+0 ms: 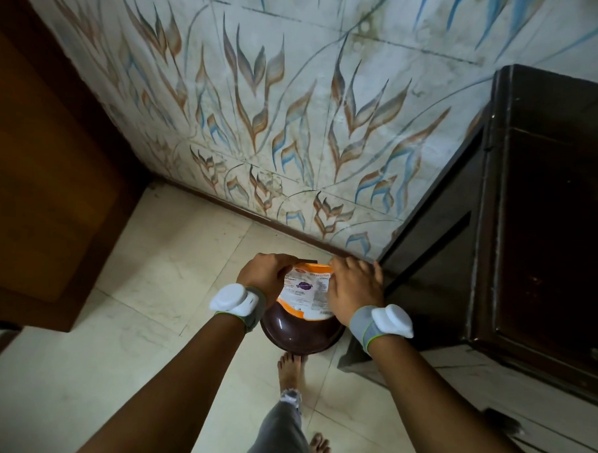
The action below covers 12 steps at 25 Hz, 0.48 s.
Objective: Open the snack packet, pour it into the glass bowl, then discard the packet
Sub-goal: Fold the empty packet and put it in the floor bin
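Note:
An orange and white snack packet (305, 291) is held upright between both hands in the lower middle of the head view. My left hand (266, 276) grips its upper left edge. My right hand (351, 288) grips its upper right edge and covers that side. Below the packet stands a round dark brown container (296, 339) on the floor, its inside shiny; the packet's bottom hangs over its opening. No glass bowl is in view.
A dark wooden cabinet (548, 220) stands close on the right. A brown wooden door or panel (46, 181) is on the left. A patterned tiled wall (296, 106) rises ahead. My bare feet (289, 368) stand on the pale floor tiles.

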{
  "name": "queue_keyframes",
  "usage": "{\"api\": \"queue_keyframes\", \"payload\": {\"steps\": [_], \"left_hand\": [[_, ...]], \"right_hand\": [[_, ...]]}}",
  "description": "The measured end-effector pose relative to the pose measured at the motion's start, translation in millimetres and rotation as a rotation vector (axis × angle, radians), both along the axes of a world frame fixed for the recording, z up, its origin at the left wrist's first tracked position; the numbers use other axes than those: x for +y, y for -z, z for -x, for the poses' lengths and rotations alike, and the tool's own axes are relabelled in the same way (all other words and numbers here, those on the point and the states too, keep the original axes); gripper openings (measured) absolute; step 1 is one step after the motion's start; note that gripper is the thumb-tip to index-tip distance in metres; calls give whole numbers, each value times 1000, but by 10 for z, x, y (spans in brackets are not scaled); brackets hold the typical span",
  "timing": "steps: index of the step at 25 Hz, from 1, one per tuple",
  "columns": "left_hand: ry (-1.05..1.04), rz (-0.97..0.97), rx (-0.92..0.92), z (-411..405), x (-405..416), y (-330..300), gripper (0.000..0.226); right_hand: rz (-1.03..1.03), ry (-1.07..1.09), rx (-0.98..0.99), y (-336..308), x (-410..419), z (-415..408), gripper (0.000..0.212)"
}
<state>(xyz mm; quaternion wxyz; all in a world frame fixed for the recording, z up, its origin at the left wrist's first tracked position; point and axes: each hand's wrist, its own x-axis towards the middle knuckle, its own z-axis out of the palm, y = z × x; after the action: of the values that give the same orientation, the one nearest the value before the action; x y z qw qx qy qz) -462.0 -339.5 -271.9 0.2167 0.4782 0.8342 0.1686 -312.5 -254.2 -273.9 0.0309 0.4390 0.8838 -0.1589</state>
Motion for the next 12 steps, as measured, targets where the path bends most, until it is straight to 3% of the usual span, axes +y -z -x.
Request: {"api": "queue_keyframes", "payload": {"steps": [12], "left_hand": [[9,15,-11,39,-173,198,34]], "right_hand": [[4,-39,-44,159,-144,57,30]]}}
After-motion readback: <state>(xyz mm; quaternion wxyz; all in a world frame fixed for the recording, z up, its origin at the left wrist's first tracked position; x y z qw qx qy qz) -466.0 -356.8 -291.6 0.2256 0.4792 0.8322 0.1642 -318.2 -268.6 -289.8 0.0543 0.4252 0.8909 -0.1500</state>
